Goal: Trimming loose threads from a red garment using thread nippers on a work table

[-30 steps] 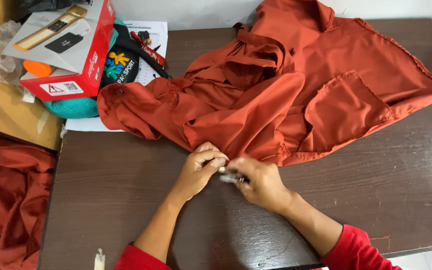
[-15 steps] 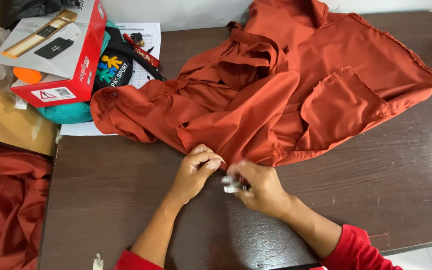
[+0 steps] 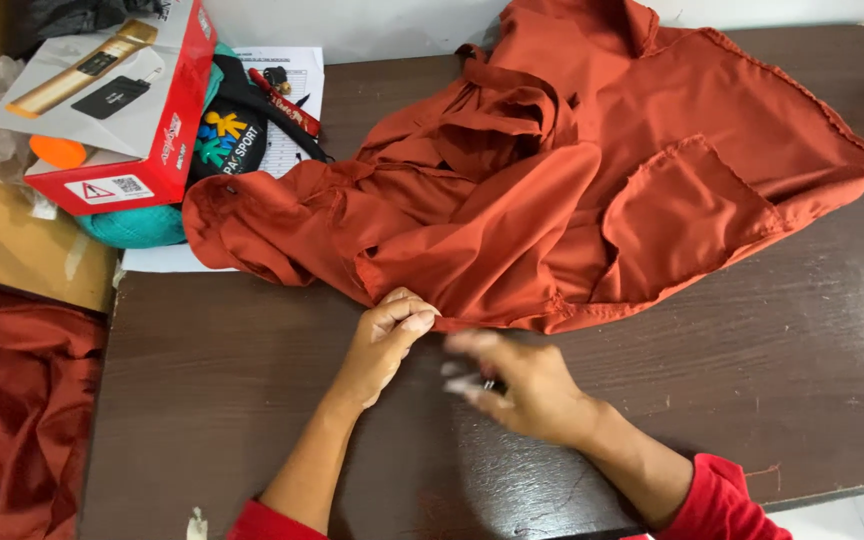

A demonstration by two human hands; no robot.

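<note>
Since earlier, right hand (image 3: 532,385) slid toward five o'clock, grip pinching a small tool (image 3: 467,383), while left grip (image 3: 387,335) pins the shirt (image 3: 592,190) hem to the counter (image 3: 252,400).

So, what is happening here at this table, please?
A person in red sleeves works on a rust-orange garment spread over a dark wooden table. The left hand pinches the garment's near edge. The right hand is just beside it on the table, blurred, with a small pale object in its fingers that I cannot identify. At the far left corner lie a red and white box, a dark bag and printed paper. More orange cloth lies beside the table.
</note>
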